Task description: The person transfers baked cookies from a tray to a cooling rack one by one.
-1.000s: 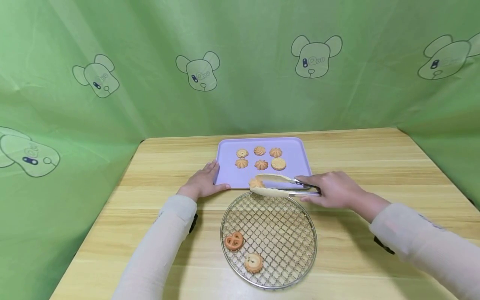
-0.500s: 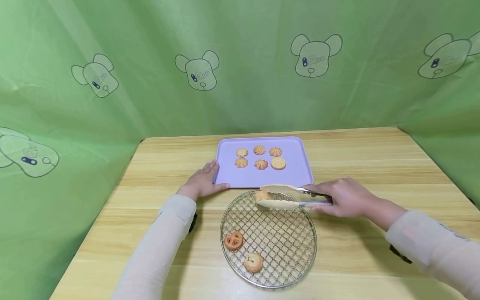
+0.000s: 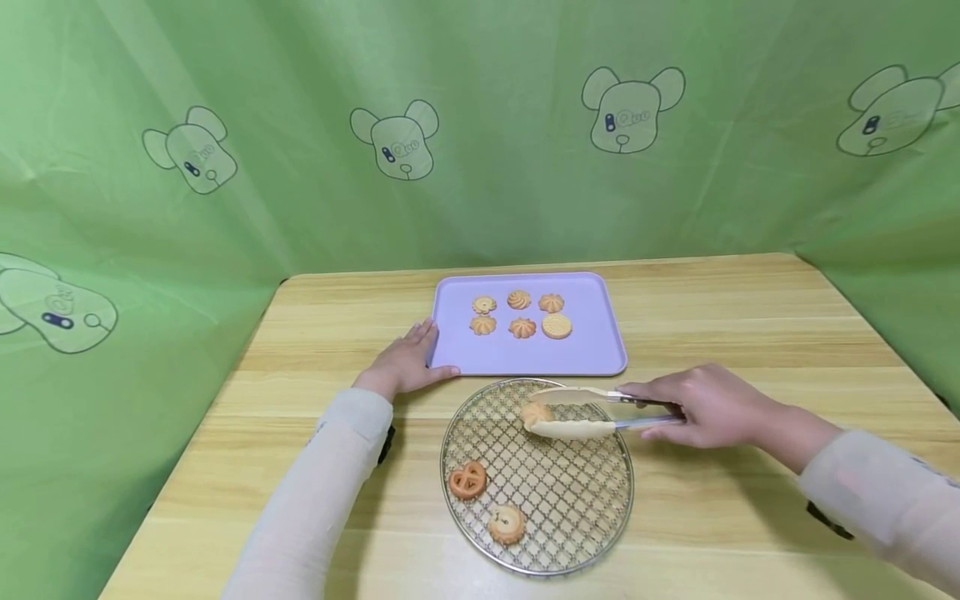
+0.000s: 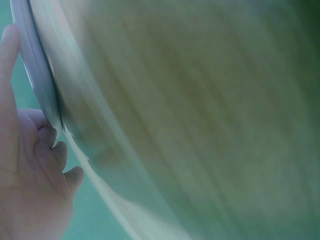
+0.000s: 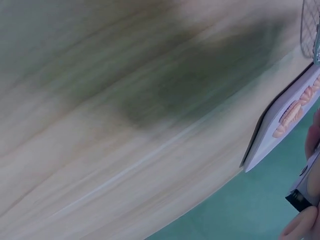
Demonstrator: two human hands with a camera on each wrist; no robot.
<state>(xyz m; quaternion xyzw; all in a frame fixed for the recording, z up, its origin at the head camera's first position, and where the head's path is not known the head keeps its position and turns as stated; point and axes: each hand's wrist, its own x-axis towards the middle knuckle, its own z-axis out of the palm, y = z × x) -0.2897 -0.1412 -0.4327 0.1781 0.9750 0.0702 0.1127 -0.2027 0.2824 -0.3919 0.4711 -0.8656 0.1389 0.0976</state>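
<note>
Tongs, cream-tipped with a metal handle (image 3: 581, 411), now sit over the upper part of the round wire cooling rack (image 3: 600, 533), lower centre of frame; a second ago they were at the lilac plastic tray's (image 3: 600, 350) near edge. Right hand (image 3: 705, 408) grips them, pinching a small piped biscuit (image 3: 536, 414). So one biscuit has crossed from tray to rack. Left hand (image 3: 405, 364) unchanged, fingers laid flat against the tray's left edge.

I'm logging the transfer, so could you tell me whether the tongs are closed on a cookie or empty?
Closed on one: the tongs in the right hand pinch a cookie over the wire rack.
</note>
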